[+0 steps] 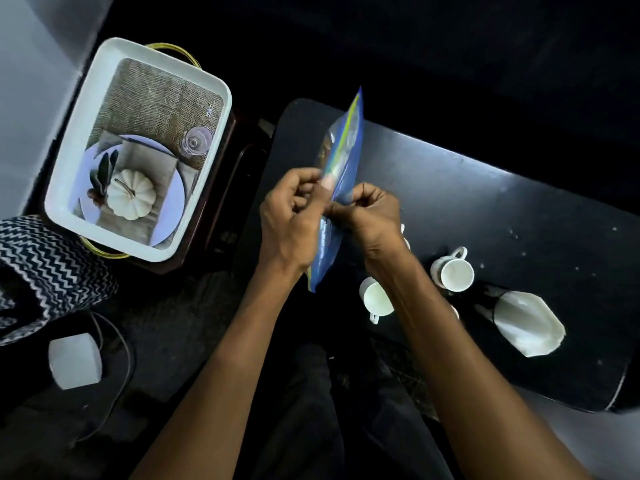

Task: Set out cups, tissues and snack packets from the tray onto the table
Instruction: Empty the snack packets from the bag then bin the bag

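I hold a blue snack packet [346,147] edge-on above the left end of the black table [502,220]. My left hand [294,216] and my right hand [367,216] both pinch the packet's middle from either side. Two white cups stand on the table near its front edge: one [375,299] just below my right forearm, the other [452,270] to its right. A white folded tissue [526,323] lies further right. The white tray [138,150] sits at the left on a dark stand, with a printed picture on its bottom and nothing loose in it.
A black-and-white zigzag cloth [45,271] lies at the left edge. A white block [74,360] with a cable rests on the dark floor below it. My dark-trousered legs are under my arms. Parts of more white cups show behind my right wrist.
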Available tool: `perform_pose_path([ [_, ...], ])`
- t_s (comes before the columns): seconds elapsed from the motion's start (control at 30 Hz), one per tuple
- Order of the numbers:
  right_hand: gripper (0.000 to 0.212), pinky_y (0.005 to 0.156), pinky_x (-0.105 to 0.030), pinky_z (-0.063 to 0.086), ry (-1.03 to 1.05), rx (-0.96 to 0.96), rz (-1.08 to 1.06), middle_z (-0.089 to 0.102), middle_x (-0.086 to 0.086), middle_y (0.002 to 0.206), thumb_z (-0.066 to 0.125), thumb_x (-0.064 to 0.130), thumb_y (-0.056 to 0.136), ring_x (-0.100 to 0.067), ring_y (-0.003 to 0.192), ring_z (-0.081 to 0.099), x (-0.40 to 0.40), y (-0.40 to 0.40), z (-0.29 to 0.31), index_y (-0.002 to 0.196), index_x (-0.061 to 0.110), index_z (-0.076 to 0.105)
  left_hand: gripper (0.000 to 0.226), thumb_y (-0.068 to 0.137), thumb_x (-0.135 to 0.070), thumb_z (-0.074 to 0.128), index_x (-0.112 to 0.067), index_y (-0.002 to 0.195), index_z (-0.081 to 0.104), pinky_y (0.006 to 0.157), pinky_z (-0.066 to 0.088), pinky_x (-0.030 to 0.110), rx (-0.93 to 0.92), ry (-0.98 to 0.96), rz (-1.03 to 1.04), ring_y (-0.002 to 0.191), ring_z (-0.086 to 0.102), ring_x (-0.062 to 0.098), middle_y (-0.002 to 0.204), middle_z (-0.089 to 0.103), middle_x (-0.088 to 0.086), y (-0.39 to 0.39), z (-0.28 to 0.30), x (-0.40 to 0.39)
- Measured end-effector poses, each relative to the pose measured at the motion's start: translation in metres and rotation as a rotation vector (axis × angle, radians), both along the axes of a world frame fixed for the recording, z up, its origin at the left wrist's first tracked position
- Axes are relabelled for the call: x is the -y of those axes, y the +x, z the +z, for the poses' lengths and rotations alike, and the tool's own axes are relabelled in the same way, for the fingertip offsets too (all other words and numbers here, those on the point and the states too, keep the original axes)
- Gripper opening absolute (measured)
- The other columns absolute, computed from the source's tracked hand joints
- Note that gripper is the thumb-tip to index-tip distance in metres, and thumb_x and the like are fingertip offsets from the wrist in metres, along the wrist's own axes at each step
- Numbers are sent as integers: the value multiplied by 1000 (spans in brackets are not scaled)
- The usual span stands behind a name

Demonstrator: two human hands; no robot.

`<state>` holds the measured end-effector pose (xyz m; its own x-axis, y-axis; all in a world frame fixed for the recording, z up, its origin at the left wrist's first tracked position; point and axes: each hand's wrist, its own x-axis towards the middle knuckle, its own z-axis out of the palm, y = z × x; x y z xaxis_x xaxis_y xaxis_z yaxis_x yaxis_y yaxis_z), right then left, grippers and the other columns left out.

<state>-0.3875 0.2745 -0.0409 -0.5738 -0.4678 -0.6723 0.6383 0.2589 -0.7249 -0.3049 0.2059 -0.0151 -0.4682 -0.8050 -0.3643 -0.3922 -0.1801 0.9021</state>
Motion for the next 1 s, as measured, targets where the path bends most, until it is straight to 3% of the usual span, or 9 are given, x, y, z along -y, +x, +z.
perform_pose_path([
  [0.1, 33, 52, -29, 48, -36, -79, 109, 55, -8, 54, 87, 16, 52, -15, 48, 52, -3, -1, 2, 49, 21, 55, 18, 83, -31, 74, -15, 92, 70, 68, 62, 37, 80, 12, 28, 73, 74, 25, 83, 74, 6, -5, 9, 0],
  [0.17, 28, 47, -25, 48, -78, -91, 191, 61, -4, 54, 88, 18, 55, -12, 46, 58, -7, -3, 7, 55, 20, 60, 8, 87, -21, 74, -14, 87, 71, 70, 62, 42, 97, 7, 95, 73, 74, 26, 80, 74, 7, -4, 8, 1],
  [0.3, 27, 42, -23, 50, -95, -82, 256, 64, -2, 56, 88, 11, 65, -15, 50, 66, -15, -12, 18, 65, 15, 62, 13, 90, -16, 69, -17, 77, 70, 61, 57, 28, 121, -25, 217, 58, 68, 8, 68, 73, -4, -2, 7, 4],
  [0.53, 26, 42, -23, 51, 100, -229, 87, 60, 0, 48, 78, -5, 76, -12, 39, 58, -30, -47, 30, 67, 7, 56, 17, 90, -14, 66, -19, 75, 71, 60, 54, 24, 102, -142, 336, 56, 67, 9, 68, 73, -4, 8, 11, 18],
  [0.63, 13, 47, -37, 58, 221, -387, 22, 63, -8, 51, 74, -2, 71, -18, 40, 61, -39, -67, 33, 68, 3, 61, 14, 89, -14, 66, -19, 77, 72, 61, 50, 14, 118, -235, 381, 57, 67, -1, 69, 72, -10, 14, 16, 21],
  [0.73, 8, 53, -50, 60, 356, -545, 25, 67, -11, 54, 70, 5, 65, -26, 45, 67, -45, -82, 37, 64, 10, 63, 12, 88, -13, 66, -13, 80, 75, 62, 50, 15, 127, -278, 428, 59, 68, 2, 69, 73, -5, 17, 18, 20],
  [0.83, 8, 66, -46, 61, 430, -632, 121, 72, -7, 69, 69, 11, 69, -25, 62, 72, -43, -82, 41, 77, 12, 67, 12, 87, -13, 66, -9, 84, 77, 60, 50, 14, 133, -279, 413, 57, 67, 2, 69, 72, -4, 14, 19, 13],
  [0.9, 23, 77, -39, 58, 551, -862, 204, 70, 0, 92, 67, 20, 72, -17, 81, 68, -42, -74, 49, 94, 15, 68, 9, 86, -12, 68, -12, 83, 77, 57, 49, 14, 103, -263, 392, 55, 66, 1, 67, 71, -7, 9, 20, 4],
  [1.0, 31, 76, -35, 51, 396, -1165, 217, 60, -6, 105, 66, 20, 75, -21, 92, 60, -36, -48, 68, 104, 10, 65, 7, 85, -13, 70, -17, 82, 75, 56, 52, 20, 42, -204, 331, 55, 66, 1, 66, 71, -9, 4, 16, -6],
])
